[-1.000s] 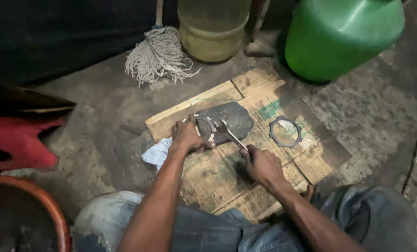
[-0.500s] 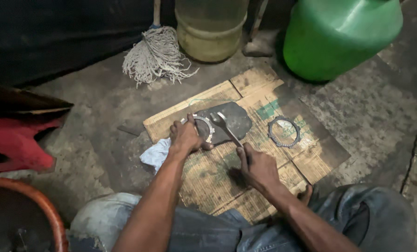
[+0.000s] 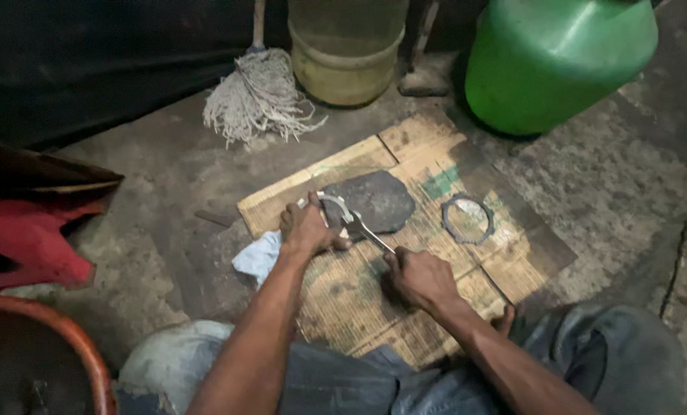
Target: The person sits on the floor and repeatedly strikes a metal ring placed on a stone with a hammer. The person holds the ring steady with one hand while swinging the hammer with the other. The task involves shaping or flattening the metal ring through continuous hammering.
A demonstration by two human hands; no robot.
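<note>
My left hand (image 3: 306,228) presses a thin metal ring (image 3: 334,203) against a flat dark stone (image 3: 377,200) on a sheet of cardboard (image 3: 435,165). My right hand (image 3: 418,278) grips the handle of a slim metal tool (image 3: 365,230), and the tool's tip rests at the ring beside my left fingers. A second toothed ring (image 3: 467,218) lies flat on the cardboard to the right of the stone, apart from both hands. A pale cloth (image 3: 257,257) lies under my left wrist.
A big green plastic jug (image 3: 556,61) stands at the back right, a yellowish bucket (image 3: 345,51) and a mop head (image 3: 257,95) behind the cardboard. A red plastic part (image 3: 28,238) and an orange tub rim (image 3: 66,342) are at my left. Rough concrete floor (image 3: 628,192) lies around.
My right hand has slid slightly toward me along the tool. The left hand stays on the ring at the stone, and the view has shifted only a little.
</note>
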